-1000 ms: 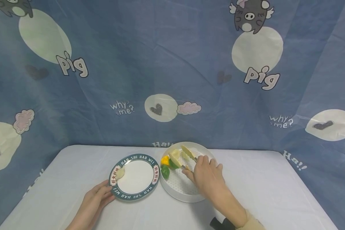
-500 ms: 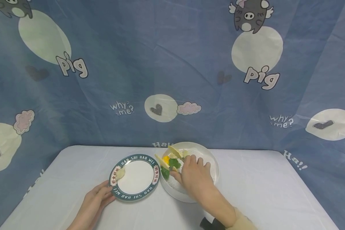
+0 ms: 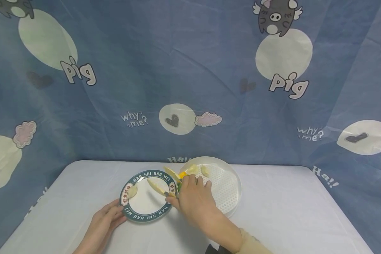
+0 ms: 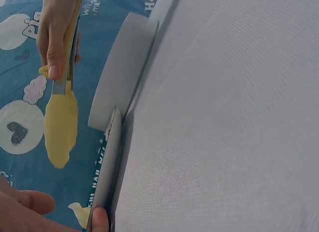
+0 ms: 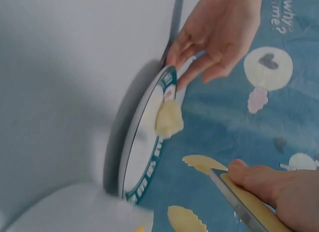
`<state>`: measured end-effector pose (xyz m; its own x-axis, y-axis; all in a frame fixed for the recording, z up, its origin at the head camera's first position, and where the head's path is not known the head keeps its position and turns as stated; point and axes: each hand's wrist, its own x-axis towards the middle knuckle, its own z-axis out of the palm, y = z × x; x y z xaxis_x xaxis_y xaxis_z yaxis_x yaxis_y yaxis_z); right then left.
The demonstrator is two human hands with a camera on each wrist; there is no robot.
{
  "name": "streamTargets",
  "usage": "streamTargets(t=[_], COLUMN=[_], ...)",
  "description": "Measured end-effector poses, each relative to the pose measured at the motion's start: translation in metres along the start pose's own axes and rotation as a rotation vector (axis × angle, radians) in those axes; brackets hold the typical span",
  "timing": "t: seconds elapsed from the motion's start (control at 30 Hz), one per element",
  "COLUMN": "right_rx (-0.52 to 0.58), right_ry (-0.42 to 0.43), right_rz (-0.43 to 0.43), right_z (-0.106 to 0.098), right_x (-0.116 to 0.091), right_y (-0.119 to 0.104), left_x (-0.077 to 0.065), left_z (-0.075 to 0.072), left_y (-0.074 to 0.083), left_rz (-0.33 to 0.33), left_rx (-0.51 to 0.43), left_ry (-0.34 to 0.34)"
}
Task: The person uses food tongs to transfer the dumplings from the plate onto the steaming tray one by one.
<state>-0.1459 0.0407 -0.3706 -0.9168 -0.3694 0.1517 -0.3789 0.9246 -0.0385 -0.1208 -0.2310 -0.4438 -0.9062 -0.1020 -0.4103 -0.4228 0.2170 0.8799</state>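
Note:
My right hand grips a pair of tongs with yellow scalloped ends. The tong ends are spread apart, with nothing between them; in the head view they overlap the plate's right side and the steamer's left edge. At the left, my left hand holds the rim of a white plate with a green lettered border. A pale, dumpling-like piece lies on the plate's left rim. Right of the plate stands a round white steamer basket with a perforated bottom. My right hand hides part of its contents.
Inside the basket, two pale pieces lie near the back, beside a yellow piece and partly hidden green ones. A white cloth covers the table, and a blue printed curtain hangs behind it.
My right hand has moved left with the spread tongs, from over the basket to the plate's right side. The left hand and the plate stay in place.

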Motion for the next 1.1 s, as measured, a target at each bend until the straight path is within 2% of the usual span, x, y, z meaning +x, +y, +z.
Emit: streamTargets(t=[0.27,0.53,0.77,1.1], right_rx=[-0.048,-0.007,-0.065,-0.079], right_ry=[-0.016,-0.054,-0.037,-0.075], right_rz=[-0.055,-0.065,-0.105,-0.118], right_z=[0.004,0.012,0.020,0.032], right_x=[0.004,0.011,0.014,0.016], right_y=[-0.022,-0.039,-0.050,-0.058], left_x=[0.000,0.000,0.000,-0.001], left_z=[0.000,0.001,0.001,0.000], left_y=[-0.001,-0.001,-0.001,-0.001], left_rz=[0.004,0.000,0.018,0.024], left_rx=[0.002,-0.007,0.006,-0.011], left_ry=[0.010,0.003,0.003,-0.005])
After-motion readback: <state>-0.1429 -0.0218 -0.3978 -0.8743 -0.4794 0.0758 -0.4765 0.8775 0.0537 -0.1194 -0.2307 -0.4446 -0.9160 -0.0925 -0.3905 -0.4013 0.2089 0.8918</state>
